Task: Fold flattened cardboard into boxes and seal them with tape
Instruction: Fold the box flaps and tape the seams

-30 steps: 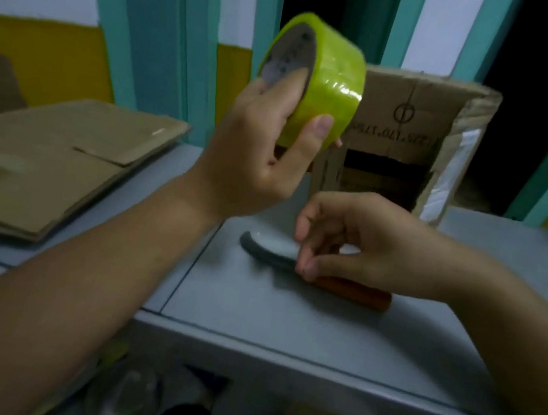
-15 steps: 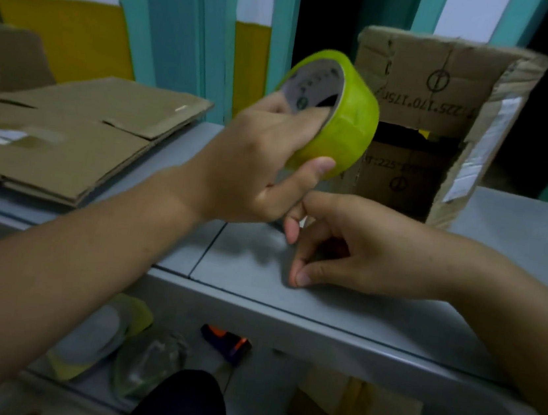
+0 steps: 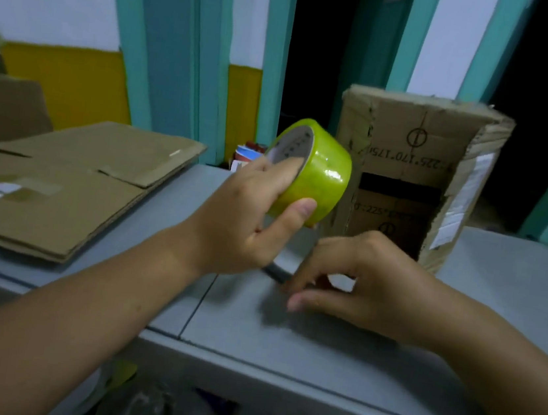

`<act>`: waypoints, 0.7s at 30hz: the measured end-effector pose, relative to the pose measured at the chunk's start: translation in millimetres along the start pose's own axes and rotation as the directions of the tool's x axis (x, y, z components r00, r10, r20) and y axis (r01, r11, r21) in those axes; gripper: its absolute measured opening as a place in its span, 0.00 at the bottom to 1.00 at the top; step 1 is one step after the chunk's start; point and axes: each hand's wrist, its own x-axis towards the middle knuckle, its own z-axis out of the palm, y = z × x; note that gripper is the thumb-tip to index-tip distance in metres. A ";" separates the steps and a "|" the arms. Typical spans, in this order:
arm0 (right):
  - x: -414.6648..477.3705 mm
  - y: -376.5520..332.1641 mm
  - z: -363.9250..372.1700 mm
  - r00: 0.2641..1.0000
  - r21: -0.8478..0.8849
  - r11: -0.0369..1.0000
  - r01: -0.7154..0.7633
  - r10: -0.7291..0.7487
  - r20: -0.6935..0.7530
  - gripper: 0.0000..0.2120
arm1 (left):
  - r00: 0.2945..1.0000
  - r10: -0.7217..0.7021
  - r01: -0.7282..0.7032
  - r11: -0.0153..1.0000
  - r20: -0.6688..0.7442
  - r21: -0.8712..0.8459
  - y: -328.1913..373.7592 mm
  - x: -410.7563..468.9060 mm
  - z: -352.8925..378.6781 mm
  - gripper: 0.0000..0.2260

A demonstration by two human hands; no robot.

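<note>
My left hand [image 3: 243, 217] grips the tape roll [image 3: 321, 175] at centre frame, in front of the standing box [image 3: 418, 149]. My right hand [image 3: 360, 283] curls over a dark blade [image 3: 275, 271] below; I cannot tell whether it holds it. A careless grab could nick my fingers.

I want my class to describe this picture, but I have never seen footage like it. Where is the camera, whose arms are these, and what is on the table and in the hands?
There is no machine here. The camera sits on a person's head and looks forward and down, so the two bare arms are that person's own. The left hand grips a yellow-green roll of tape, raised above the grey table. The right hand is low over the table with curled fingers, above a dark curved object mostly hidden beneath it; whether it grips it is unclear. Flattened cardboard lies at the left, and an upright cardboard box stands behind the hands.
</note>
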 end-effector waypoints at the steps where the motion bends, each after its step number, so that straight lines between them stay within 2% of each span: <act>1: -0.6 -0.7 -4.2 0.993 -0.007 0.999 0.034 -0.035 -0.110 0.04 | 1.000 -0.006 0.006 1.000 -0.008 0.008 -0.8 0.4 -0.2 0.13; 2: -2.0 -2.6 -9.2 0.968 -0.036 0.997 0.065 -0.072 -0.242 0.03 | 1.000 -0.015 0.015 1.000 -0.019 0.017 -1.9 0.0 -0.3 0.13; 4: -5.5 -6.5 -20.9 0.844 -0.169 0.982 0.080 -0.157 -0.512 0.03 | 0.999 -0.031 0.031 0.999 -0.018 -0.017 -4.8 0.3 1.6 0.16; 6: -7.0 -5.9 -30.5 0.716 -0.293 0.956 0.009 -0.210 -0.666 0.06 | 1.000 -0.003 0.003 0.997 0.007 -0.074 -6.1 0.1 4.0 0.21; 7: -5.3 -4.5 -32.6 0.693 -0.315 0.949 -0.034 -0.205 -0.691 0.09 | 1.000 0.022 -0.021 0.996 0.009 -0.087 -5.5 0.6 4.7 0.21; 9: 0.3 -2.4 -31.5 0.733 -0.310 0.947 -0.086 -0.150 -0.664 0.20 | 0.999 0.054 -0.053 0.994 0.007 -0.098 -4.3 1.5 5.8 0.18; 11: 4.2 -0.2 -26.5 0.783 -0.300 0.950 -0.087 -0.121 -0.610 0.25 | 0.998 0.061 -0.060 0.994 0.004 -0.086 -5.0 2.2 6.4 0.18; 16: 4.0 7.3 -24.8 0.776 -0.395 0.918 -0.037 -0.223 -0.590 0.20 | 0.999 0.035 -0.035 0.999 0.024 -0.010 -10.0 1.8 8.1 0.23; 21: 5.3 8.1 -20.9 0.742 -0.479 0.878 -0.025 -0.305 -0.597 0.14 | 0.997 0.079 -0.079 0.996 -0.011 0.048 -9.9 3.0 6.6 0.22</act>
